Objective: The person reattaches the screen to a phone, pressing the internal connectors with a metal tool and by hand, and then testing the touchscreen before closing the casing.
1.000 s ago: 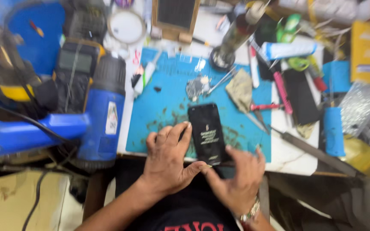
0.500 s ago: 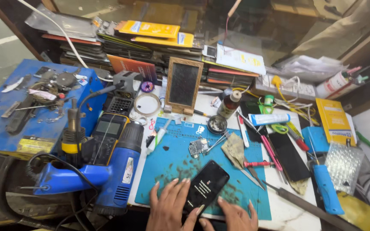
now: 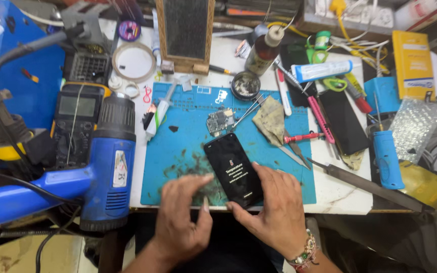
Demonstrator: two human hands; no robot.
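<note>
- Compared with half a second ago, both hands show more fully and the phone (image 3: 232, 168) sits nearer the front edge of the blue mat (image 3: 188, 146).
- Right hand (image 3: 274, 207) grasps the phone's lower end, fingers curled round its edge; left hand (image 3: 180, 217) rests beside it, fingers loose, holding nothing.
- Phone looks black and glossy, its screen lit with small text.
- Risk, as I judge it: it overhangs the mat's front edge, so a loose grip could drop it; grit on the mat could scratch it.
</note>
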